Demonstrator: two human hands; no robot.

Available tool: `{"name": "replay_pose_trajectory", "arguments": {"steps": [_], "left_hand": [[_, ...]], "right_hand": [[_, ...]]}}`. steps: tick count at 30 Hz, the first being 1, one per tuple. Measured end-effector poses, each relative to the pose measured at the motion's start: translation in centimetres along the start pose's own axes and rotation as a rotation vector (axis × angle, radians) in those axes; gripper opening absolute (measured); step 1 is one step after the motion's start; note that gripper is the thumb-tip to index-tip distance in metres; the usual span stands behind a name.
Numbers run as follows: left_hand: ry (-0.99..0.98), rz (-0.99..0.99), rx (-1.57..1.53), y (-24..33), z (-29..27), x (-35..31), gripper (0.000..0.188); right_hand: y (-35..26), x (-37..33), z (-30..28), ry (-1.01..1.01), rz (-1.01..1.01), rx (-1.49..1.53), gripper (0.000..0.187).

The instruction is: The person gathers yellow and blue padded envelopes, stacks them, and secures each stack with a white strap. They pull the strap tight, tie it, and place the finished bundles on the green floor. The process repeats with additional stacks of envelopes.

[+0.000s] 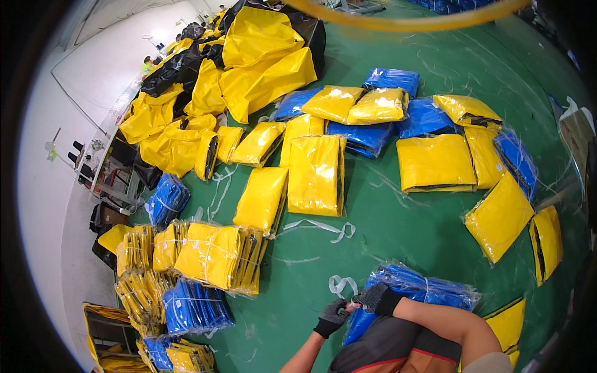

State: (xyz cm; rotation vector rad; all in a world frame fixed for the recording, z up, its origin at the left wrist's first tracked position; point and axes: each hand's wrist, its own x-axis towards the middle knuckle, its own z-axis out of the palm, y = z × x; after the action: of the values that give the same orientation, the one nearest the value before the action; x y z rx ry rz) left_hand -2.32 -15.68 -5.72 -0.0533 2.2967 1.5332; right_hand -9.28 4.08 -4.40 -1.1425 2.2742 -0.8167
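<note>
At the lower middle lies a bundle of blue folded sheets in clear plastic (429, 287), with a white strap across it. My left hand (334, 316), in a dark grey glove with bare fingertips, is closed in a pinch at the bundle's left edge. My right hand (375, 299), gloved the same way, is closed right beside it, its forearm crossing over the bundle. Between the two sets of fingers is the white strap (341, 285), whose loose end curls on the floor just beyond. My knees, in dark cloth, press near the bundle's close side and hide part of it.
Tied yellow bundles (208, 253) and a tied blue bundle (194, 306) stand stacked at left. Bagged yellow packs (314, 174) and blue packs (426, 118) lie across the green floor (373, 230). Loose yellow sheets (261, 56) heap up far left. Another white strap (320, 225) lies ahead.
</note>
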Motion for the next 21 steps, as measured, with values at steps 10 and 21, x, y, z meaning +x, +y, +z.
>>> {"name": "replay_pose_trajectory", "arguments": {"steps": [10, 21], "left_hand": [[0.312, -0.149, -0.724, 2.4, 2.5, 0.6, 0.012], [0.276, 0.045, 0.441, -6.5, -0.2, 0.4, 0.029]], "right_hand": [[-0.1, -1.2, -1.2, 0.057, -0.051, -0.012, 0.016], [-1.9, -2.6, -1.4, 0.016, 0.001, 0.198, 0.022]]}}
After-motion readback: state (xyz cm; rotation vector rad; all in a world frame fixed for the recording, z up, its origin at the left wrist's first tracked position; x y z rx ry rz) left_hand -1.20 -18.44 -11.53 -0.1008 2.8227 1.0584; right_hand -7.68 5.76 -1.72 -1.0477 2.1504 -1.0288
